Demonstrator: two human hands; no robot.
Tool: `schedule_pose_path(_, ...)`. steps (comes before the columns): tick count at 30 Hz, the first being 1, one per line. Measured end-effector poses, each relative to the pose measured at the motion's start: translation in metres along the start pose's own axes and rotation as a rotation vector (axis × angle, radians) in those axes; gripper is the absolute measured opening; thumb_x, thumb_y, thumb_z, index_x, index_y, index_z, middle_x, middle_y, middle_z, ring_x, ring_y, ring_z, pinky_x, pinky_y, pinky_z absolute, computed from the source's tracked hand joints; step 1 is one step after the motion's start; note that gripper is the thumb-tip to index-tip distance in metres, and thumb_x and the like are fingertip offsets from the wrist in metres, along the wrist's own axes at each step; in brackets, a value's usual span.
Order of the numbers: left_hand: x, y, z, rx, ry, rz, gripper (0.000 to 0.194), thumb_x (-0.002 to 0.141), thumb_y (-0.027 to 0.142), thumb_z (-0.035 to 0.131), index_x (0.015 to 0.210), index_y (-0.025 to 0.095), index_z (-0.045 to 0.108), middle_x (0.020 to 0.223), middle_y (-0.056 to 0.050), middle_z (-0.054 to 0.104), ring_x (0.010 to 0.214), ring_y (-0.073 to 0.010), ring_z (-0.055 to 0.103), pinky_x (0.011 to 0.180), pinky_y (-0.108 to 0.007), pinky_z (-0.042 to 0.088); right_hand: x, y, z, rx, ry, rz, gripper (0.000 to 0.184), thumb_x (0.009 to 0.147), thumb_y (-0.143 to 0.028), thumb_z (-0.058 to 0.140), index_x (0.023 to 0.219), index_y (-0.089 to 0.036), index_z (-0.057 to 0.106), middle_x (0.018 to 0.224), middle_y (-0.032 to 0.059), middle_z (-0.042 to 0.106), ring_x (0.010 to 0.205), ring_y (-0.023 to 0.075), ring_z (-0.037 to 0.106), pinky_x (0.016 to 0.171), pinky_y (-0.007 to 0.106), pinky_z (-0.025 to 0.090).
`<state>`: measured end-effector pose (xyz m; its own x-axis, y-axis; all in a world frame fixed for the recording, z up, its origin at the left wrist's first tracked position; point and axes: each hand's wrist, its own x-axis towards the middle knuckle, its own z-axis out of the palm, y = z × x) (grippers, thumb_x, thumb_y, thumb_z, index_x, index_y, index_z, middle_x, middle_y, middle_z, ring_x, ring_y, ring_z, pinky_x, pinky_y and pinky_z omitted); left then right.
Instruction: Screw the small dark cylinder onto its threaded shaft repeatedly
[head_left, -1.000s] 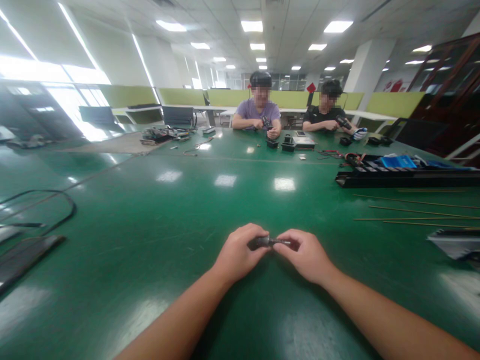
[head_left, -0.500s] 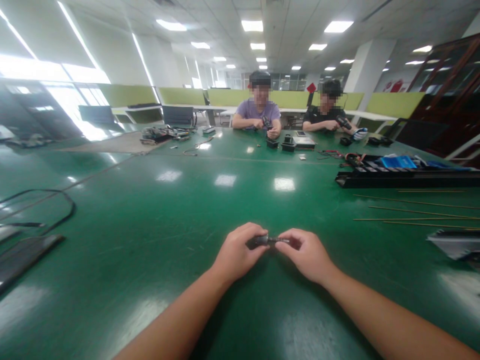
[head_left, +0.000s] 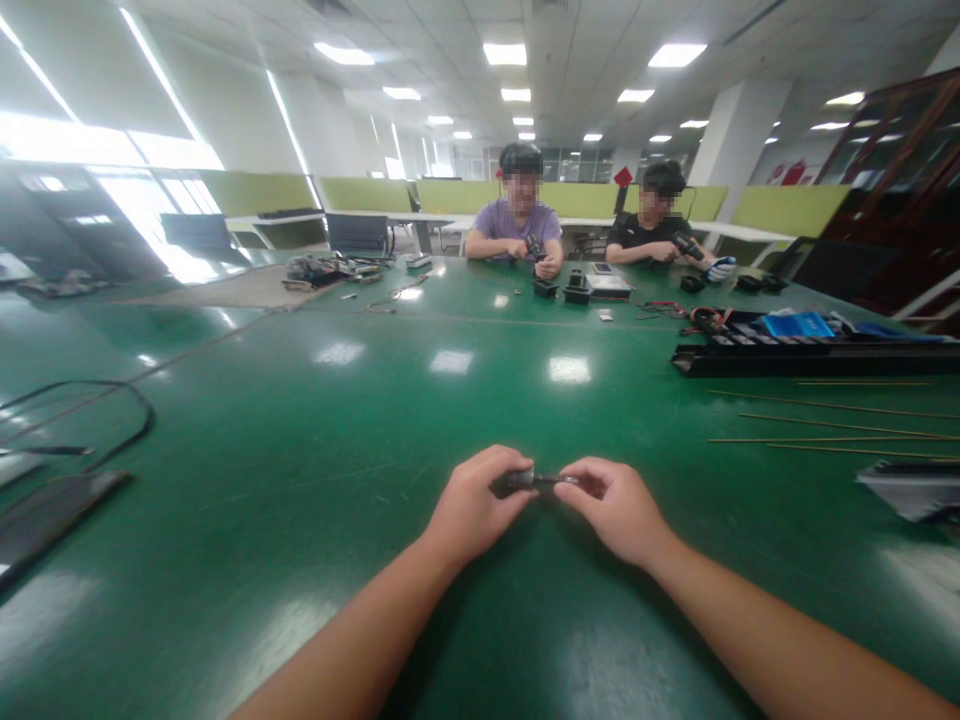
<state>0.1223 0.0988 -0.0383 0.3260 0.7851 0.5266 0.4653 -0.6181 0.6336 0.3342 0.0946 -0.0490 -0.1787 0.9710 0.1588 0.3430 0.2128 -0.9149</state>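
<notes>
Over the green tabletop, my left hand (head_left: 474, 505) is closed around a small dark cylindrical part (head_left: 520, 481), gripped between thumb and fingers. A thin metal shaft (head_left: 549, 479) sticks out of its right end. My right hand (head_left: 619, 508) pinches the far end of that shaft with thumb and fingertips. The piece lies roughly level between the two hands. Its left end is hidden in my left palm, and the shaft's tip is partly covered by my right fingers. Whether the shaft and the cylinder are one piece, I cannot tell.
Across the green table (head_left: 360, 410), two people sit holding dark tools, with black holders (head_left: 576, 292) before them. At right are a long black tray (head_left: 810, 358) and several thin rods (head_left: 840, 428). A dark flat object (head_left: 56, 515) and a black strap (head_left: 142, 410) lie left.
My right hand has shifted very slightly right along the thin shaft. My left hand keeps its grip on the cylindrical part, nearly unmoved.
</notes>
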Motion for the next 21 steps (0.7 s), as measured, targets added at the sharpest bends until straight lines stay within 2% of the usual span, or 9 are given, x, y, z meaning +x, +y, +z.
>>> schedule_pose_path(21,0.0010,0.0018,-0.0031,0.005,0.025,-0.023,0.023,0.076,0.011,0.075,0.096,0.019,0.068,0.095,-0.005,0.069,0.088,-0.0181,0.064,0.082,-0.030,0.051,0.0019,0.0042,-0.0030,0.000,0.009,0.027,0.021,0.079,-0.036,0.068,0.086,-0.017,0.073,0.076,0.0041,0.071,0.070,0.0196,0.064,0.067,0.029,0.047)
